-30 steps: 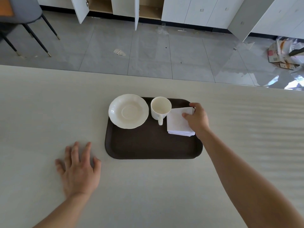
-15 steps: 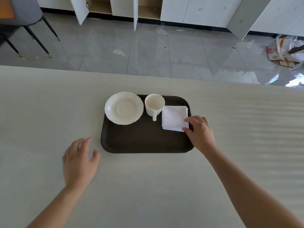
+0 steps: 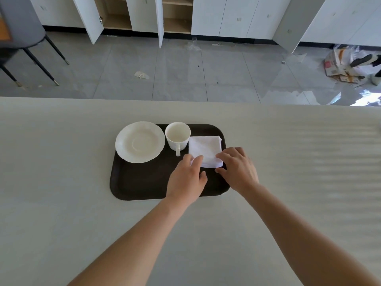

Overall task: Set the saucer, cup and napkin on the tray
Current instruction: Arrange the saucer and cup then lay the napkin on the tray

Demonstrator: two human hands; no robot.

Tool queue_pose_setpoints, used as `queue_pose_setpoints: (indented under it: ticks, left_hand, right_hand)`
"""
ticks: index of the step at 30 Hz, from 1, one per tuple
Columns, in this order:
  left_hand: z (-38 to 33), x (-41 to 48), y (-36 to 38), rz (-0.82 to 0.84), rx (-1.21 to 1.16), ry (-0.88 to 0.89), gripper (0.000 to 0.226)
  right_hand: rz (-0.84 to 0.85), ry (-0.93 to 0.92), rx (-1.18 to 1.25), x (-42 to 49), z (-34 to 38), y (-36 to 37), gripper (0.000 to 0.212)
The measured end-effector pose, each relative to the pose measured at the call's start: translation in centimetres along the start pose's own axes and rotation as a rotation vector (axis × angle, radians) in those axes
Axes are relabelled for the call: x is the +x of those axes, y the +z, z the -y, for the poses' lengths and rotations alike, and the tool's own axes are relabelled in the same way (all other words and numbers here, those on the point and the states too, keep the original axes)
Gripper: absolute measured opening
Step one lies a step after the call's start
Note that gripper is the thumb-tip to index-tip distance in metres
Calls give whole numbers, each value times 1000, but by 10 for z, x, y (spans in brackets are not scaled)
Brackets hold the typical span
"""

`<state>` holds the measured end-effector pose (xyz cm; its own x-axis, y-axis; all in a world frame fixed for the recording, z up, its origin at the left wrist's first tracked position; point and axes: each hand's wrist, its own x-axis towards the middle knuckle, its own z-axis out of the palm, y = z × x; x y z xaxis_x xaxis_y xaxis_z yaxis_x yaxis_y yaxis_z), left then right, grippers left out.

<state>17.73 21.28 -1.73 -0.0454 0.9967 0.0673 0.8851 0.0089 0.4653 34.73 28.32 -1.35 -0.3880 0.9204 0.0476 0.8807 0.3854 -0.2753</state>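
Observation:
A dark brown tray lies on the pale table. On its far left rests a white saucer, slightly overhanging the rim. A white cup stands upright beside it, handle toward me. A folded white napkin lies at the tray's far right. My left hand is over the tray with fingertips touching the napkin's near left corner. My right hand touches the napkin's near right corner, thumb and fingers around the edge. The napkin's near edge is partly hidden by both hands.
The table's far edge runs across the view, with a grey tiled floor beyond. White cabinets with open doors line the back. A dark chair stands at the far left. Boxes and litter lie at the far right.
My left hand lifted off the table and moved right onto the tray to the napkin's near left corner. My right hand slid from the napkin's far side to its near right corner.

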Motion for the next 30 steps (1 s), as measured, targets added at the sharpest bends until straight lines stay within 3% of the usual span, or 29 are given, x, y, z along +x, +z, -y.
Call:
queue_pose_setpoints:
  ticks: [9, 24, 30]
  left_hand:
    - [9, 17, 9, 34, 142, 22, 19]
    - [-2, 26, 14, -15, 141, -28, 12]
    - [-2, 21, 23, -9, 149, -27, 41]
  right_hand:
    - [0, -88, -99, 9, -7, -1, 26]
    - [-96, -57, -57, 23, -7, 11, 18]
    - [-106, -43, -47, 29, -6, 12, 17]
